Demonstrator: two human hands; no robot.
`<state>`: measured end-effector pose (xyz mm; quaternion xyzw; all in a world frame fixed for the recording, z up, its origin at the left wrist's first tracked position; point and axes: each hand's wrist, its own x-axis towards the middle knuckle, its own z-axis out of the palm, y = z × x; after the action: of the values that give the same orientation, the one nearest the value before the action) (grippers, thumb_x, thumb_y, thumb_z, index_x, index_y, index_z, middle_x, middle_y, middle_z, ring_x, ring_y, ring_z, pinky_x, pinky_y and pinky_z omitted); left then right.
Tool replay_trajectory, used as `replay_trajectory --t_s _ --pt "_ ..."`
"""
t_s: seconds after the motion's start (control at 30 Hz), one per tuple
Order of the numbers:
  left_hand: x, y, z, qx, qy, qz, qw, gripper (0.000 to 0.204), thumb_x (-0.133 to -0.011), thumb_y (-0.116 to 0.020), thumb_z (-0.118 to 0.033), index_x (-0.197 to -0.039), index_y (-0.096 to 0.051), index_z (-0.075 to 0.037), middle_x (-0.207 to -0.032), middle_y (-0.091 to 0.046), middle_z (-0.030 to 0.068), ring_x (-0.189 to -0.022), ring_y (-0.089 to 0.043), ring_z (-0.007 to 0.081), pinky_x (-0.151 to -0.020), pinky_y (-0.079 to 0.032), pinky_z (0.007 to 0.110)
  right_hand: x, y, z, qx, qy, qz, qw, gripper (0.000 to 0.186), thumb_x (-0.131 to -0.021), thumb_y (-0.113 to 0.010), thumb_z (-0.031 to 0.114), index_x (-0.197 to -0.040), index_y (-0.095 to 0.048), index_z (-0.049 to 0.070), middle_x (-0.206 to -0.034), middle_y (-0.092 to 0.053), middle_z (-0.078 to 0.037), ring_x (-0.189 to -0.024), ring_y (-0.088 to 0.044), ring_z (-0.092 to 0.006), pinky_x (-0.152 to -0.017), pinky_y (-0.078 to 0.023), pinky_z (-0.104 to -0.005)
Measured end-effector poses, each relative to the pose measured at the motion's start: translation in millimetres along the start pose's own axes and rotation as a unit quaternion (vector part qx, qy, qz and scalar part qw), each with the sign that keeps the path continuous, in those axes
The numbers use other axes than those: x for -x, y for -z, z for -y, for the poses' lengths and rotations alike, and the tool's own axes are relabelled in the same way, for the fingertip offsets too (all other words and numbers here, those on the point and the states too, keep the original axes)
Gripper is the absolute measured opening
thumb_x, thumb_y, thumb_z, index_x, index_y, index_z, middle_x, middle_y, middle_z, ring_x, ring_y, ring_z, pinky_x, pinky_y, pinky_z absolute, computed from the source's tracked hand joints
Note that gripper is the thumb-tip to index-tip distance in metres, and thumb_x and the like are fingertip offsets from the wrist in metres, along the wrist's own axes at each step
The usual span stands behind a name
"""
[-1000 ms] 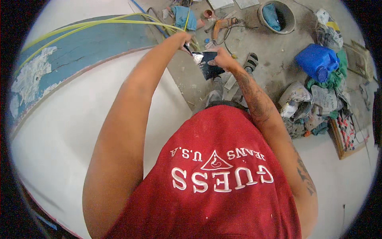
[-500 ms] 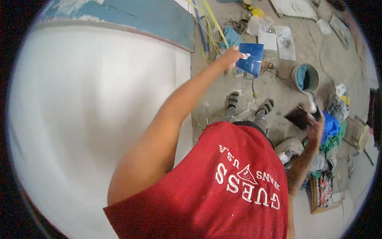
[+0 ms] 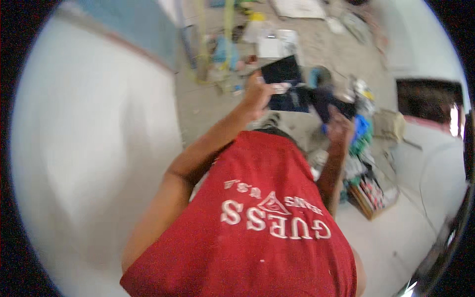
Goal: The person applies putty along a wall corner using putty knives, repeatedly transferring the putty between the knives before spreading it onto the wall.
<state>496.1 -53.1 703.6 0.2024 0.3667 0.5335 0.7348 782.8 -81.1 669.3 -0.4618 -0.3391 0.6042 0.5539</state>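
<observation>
My left hand point(image 3: 257, 98) is closed on the edge of a flat, dark blue putty spreader point(image 3: 283, 71), with a pale smear beside the fingers. My right hand point(image 3: 341, 124), blurred, grips a second flat dark putty spreader point(image 3: 322, 103). The two spreaders come together in front of my body, and their edges seem to touch or overlap. Motion blur hides the exact contact. Both forearms reach forward past my red shirt.
A smooth white wall point(image 3: 99, 143) with a blue upper band point(image 3: 133, 32) stands on my left. On the floor lie a bucket point(image 3: 322, 75), white boards point(image 3: 287, 42), yellow cords point(image 3: 228, 34) and heaped bags point(image 3: 363, 128). A wooden frame point(image 3: 360, 200) leans at right.
My left hand has come away from the wall side, back toward my body, and its spreader now meets the right one. The view has turned, and the wall has shifted left.
</observation>
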Motion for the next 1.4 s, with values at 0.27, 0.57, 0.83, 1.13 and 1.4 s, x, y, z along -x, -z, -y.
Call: replay_trajectory --t_s 0.27,0.57,0.83,1.13,1.4 --pt "32.2 -13.0 -22.8 0.054 0.066 -0.053 0.995 0.021 -0.076 -0.061 -0.001 -0.096 -0.059 -0.003 -0.082 -0.064 0.0081 -0.072 -0.064 0.0181 -0.060 -0.054 0.032 19.7 -137.5 58.4 0.358 0.238 0.207 0.879 0.064 -0.059 -0.047 -0.012 -0.122 -0.044 0.000 -0.119 -0.048 -0.013 -0.113 -0.045 -0.0245 -0.099 -0.034 -0.0353" --pt "73.3 -48.0 -52.6 0.046 0.117 -0.037 0.991 0.026 -0.078 -0.063 -0.004 -0.103 -0.055 -0.003 -0.088 -0.063 0.0080 -0.071 -0.063 0.0162 -0.062 -0.054 0.031 38.5 -95.0 4.2 0.503 0.168 0.210 0.821 0.054 -0.062 -0.056 -0.009 -0.114 -0.050 0.002 -0.117 -0.044 -0.021 -0.111 -0.043 -0.0376 -0.098 -0.034 -0.0378" --pt "48.4 -28.4 -43.0 -0.051 -0.020 -0.022 0.998 0.038 -0.071 -0.071 -0.012 -0.105 -0.055 -0.009 -0.095 -0.059 0.0044 -0.083 -0.058 0.0159 -0.072 -0.050 0.036 39.9 23.6 -133.8 0.477 -0.077 0.176 0.857 0.050 -0.064 -0.054 -0.007 -0.113 -0.050 0.001 -0.108 -0.048 -0.019 -0.101 -0.047 -0.0342 -0.089 -0.037 -0.0375" --pt "104.1 15.9 14.0 0.161 0.094 -0.042 0.982 0.036 -0.079 -0.064 -0.020 -0.111 -0.054 -0.007 -0.105 -0.062 0.0038 -0.097 -0.058 0.0173 -0.086 -0.047 0.038 25.7 133.6 -233.4 0.410 -0.203 0.117 0.881 0.045 -0.066 -0.051 -0.006 -0.110 -0.050 -0.001 -0.099 -0.051 -0.017 -0.090 -0.050 -0.0304 -0.078 -0.041 -0.0371" --pt "114.3 16.9 49.4 0.253 0.129 -0.093 0.954 0.031 -0.082 -0.061 -0.023 -0.108 -0.055 -0.007 -0.101 -0.062 0.0079 -0.098 -0.058 0.0166 -0.087 -0.047 0.036 -34.4 198.4 -258.0 0.345 -0.205 0.056 0.914 0.041 -0.068 -0.049 -0.004 -0.109 -0.050 -0.002 -0.090 -0.055 -0.015 -0.081 -0.054 -0.0270 -0.069 -0.043 -0.0367"
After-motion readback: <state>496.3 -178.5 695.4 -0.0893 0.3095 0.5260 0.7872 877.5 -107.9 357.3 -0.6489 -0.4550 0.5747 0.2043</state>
